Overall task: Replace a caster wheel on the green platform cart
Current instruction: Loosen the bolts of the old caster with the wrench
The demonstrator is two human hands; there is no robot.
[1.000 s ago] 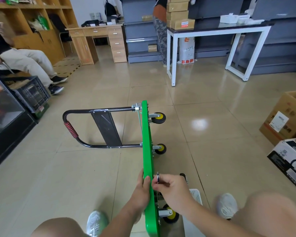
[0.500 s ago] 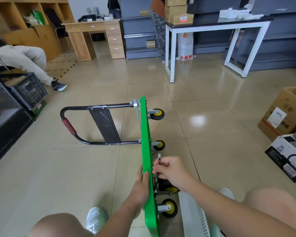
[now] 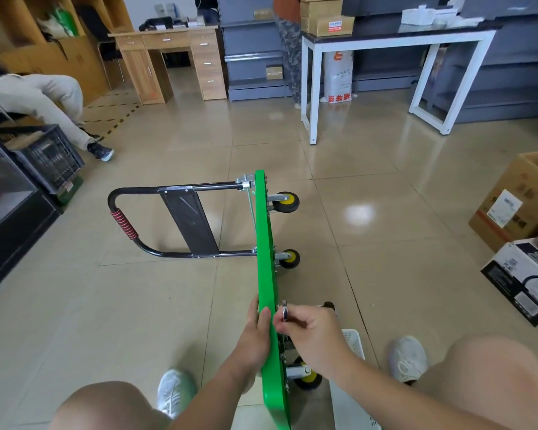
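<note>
The green platform cart (image 3: 264, 243) stands on its long edge on the tiled floor, between the person's knees and running away from them. The left hand (image 3: 255, 339) grips its upper edge, thumb hooked over the top. The right hand (image 3: 314, 336), just across the deck on the underside, pinches a small metal piece (image 3: 284, 313) against it. Below that wrist sits the near caster wheel (image 3: 306, 375), black tyre with a yellow hub. Two matching far wheels (image 3: 288, 201) stick out rightward. The black handle (image 3: 123, 225), wrapped in red, juts out to the left. The cardboard box (image 3: 516, 200) carries a white label, too small to read.
</note>
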